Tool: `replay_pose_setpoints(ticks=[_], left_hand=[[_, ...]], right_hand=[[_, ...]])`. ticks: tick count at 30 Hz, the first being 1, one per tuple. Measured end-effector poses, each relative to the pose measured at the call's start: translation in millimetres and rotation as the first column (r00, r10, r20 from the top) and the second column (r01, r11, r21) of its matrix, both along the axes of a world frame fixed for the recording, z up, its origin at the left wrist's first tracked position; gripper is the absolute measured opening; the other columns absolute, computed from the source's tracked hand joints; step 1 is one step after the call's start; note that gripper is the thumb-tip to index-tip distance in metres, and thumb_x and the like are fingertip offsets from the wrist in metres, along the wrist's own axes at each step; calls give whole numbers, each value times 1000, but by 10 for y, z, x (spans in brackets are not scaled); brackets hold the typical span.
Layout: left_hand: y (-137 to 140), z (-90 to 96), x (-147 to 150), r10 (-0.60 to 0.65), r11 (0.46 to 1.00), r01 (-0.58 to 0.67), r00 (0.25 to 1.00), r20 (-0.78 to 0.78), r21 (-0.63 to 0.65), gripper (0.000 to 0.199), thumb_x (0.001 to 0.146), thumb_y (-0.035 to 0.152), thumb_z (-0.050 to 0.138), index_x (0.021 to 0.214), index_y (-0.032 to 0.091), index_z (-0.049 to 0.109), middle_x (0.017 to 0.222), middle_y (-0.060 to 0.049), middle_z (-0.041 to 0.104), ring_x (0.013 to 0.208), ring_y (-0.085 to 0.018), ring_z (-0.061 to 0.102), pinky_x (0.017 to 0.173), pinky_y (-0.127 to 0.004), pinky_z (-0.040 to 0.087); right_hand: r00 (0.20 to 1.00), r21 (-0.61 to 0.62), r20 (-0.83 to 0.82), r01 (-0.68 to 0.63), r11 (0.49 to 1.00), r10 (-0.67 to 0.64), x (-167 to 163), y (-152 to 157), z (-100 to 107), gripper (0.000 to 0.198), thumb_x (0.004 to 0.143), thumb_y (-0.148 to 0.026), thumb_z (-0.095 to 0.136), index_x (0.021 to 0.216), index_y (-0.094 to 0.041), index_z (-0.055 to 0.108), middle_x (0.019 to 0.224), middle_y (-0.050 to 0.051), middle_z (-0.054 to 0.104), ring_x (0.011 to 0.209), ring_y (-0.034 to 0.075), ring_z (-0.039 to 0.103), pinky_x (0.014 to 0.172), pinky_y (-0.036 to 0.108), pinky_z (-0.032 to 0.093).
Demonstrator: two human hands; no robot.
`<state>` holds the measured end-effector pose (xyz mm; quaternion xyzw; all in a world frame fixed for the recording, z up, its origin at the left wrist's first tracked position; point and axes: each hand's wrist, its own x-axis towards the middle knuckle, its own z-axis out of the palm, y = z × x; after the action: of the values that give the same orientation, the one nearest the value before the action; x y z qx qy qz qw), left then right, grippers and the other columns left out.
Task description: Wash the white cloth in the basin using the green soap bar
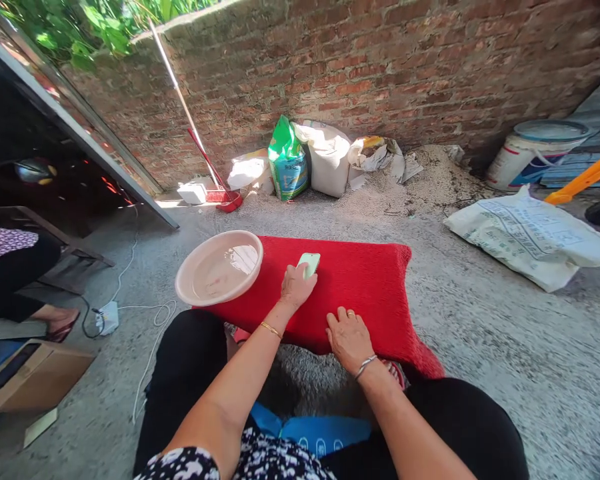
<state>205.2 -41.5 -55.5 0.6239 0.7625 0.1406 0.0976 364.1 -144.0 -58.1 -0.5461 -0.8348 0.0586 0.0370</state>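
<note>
In the head view a red fuzzy cloth (360,277) lies over a low bench in front of my knees. My left hand (297,285) is closed around a small pale green block with rounded corners (310,262), low over the cloth; whether it is soap or a brush is not clear. My right hand (350,340) lies on the cloth's near edge, fingers stretched out, holding nothing. A pale pink basin (185,283) with water in it stands at the cloth's left end.
Sacks (327,163) and a gravel heap (430,177) line the brick wall (320,73). A white sack (535,233) lies at right, near a bucket (535,160). At left are a seated person's leg (17,293), a cardboard box (45,377) and a white cable (153,347).
</note>
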Motion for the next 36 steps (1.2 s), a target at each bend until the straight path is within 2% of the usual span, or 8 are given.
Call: replay_pose_setpoints(ticks=[3,7,12,16,23,27,32,36], left_hand=[[-84,-9,-93,126,992,-126,988,-93,-4,49,85,46,53,129,23,54,111,-14,54,105,-28,56,87,-38,45],[-61,1,206,92,994,-98,987,-135,-44,49,84,45,53,127,22,54,116,-16,52,108,-30,54,88,-40,45],[22,73,921,-228,962,228,973,17,-153,50,82,47,54,127,28,55,117,-11,53,109,-27,55,88,-37,47],[59,84,980,-388,883,436,886,255,-173,54,81,52,53,132,33,53,112,-6,57,98,-23,61,86,-34,49],[-93,92,-100,61,989,-46,993,98,-143,54,85,45,52,136,27,48,114,-11,58,104,-25,60,88,-37,48],[-232,79,-138,114,985,-118,993,-40,-126,54,86,45,51,134,22,48,118,-16,54,109,-30,56,88,-40,45],[-387,-27,669,-169,982,161,983,-74,-94,57,84,42,54,136,22,46,125,-16,48,115,-31,49,92,-41,43],[-431,-7,1052,-459,879,467,884,91,-98,51,85,54,48,129,27,52,114,-11,53,104,-26,55,86,-37,47]], right_hand=[[1000,10,2,-4,1000,4,-10,-10,-9,23,93,-24,46,109,-18,61,106,13,59,98,24,53,79,36,37],[1000,22,24,-2,1000,1,-53,-47,1,27,93,-17,40,107,-16,63,101,14,60,95,25,53,77,36,36],[997,-10,74,-1,1000,2,-98,-103,41,31,89,-12,41,111,-10,63,103,19,60,93,26,54,75,37,36],[998,-24,65,-10,1000,12,-88,-124,71,32,89,-12,41,112,-10,64,104,20,61,95,27,55,76,38,37],[995,-19,-55,84,996,-85,228,-46,106,36,90,-28,52,126,-25,58,112,12,56,97,24,55,80,35,39],[960,41,-82,271,962,-267,579,62,126,35,89,-28,55,123,-23,61,111,12,56,93,23,56,79,34,41],[876,87,-385,347,934,-290,779,172,114,28,91,-27,50,112,-19,66,102,10,56,86,19,56,78,33,44],[758,160,-607,409,898,-237,727,206,113,28,90,-30,45,102,-18,68,96,8,55,82,18,55,75,32,46]])
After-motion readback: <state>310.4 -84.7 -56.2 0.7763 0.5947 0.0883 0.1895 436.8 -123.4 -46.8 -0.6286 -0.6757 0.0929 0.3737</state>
